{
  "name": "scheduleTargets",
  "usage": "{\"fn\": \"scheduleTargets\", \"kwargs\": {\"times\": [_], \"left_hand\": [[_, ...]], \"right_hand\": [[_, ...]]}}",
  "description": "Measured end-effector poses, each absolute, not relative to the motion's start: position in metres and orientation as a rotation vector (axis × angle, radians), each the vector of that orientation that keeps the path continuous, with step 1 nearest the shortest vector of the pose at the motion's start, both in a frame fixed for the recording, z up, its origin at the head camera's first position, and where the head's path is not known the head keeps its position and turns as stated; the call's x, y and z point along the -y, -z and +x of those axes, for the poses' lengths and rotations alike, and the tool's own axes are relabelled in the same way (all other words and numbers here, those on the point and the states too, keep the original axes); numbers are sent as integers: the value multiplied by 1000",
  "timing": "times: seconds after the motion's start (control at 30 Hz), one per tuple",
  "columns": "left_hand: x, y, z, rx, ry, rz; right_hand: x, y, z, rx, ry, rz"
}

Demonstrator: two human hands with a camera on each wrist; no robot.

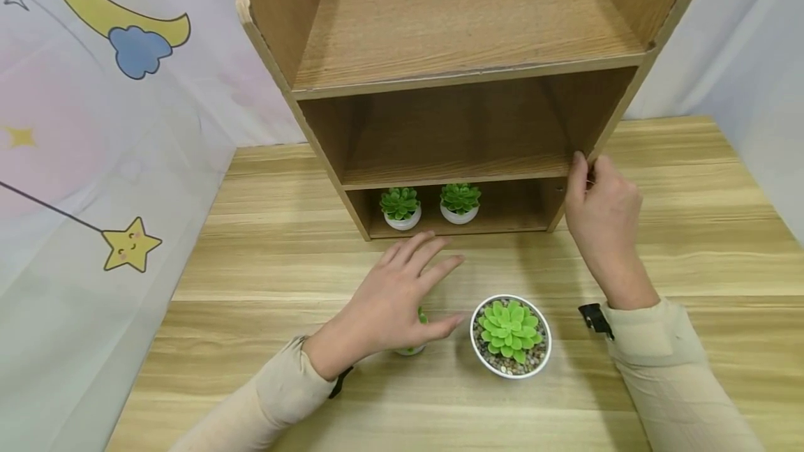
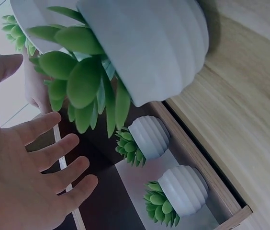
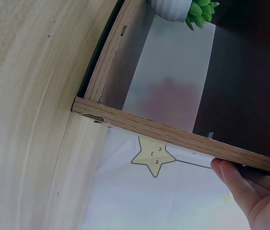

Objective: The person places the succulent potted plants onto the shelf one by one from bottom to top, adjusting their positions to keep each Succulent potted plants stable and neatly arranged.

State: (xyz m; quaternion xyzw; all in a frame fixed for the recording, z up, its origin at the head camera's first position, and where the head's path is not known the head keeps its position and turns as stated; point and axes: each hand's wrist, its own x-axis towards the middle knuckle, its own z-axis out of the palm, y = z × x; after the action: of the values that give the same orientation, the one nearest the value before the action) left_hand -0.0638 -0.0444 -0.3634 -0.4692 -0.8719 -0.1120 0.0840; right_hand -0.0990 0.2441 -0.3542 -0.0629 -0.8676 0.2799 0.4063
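Note:
My left hand (image 1: 398,298) is spread, palm down, over a small potted succulent (image 1: 411,350) that it mostly hides. In the left wrist view, this plant's white ribbed pot (image 2: 159,52) stands apart from the straight fingers, and nothing is in the palm. My right hand (image 1: 606,218) grips the side panel of a wooden shelf (image 1: 467,75), thumb at the front edge and fingers round the outside. To the right of my left hand is a larger white pot with a light green succulent (image 1: 511,335).
Two small potted succulents, a left one (image 1: 400,208) and a right one (image 1: 460,202), stand on the lowest shelf level. The shelf stands on a wood-grain table (image 1: 251,277), backed by a printed cloth (image 1: 69,124) with stars and a moon.

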Motion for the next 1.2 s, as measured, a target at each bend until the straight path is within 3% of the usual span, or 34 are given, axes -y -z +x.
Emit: {"fn": "scheduleTargets", "kwargs": {"times": [1.2], "left_hand": [[54,368,-55,2644,303,-1405]], "right_hand": [[-244,354,-99,2195,-711,-162]]}}
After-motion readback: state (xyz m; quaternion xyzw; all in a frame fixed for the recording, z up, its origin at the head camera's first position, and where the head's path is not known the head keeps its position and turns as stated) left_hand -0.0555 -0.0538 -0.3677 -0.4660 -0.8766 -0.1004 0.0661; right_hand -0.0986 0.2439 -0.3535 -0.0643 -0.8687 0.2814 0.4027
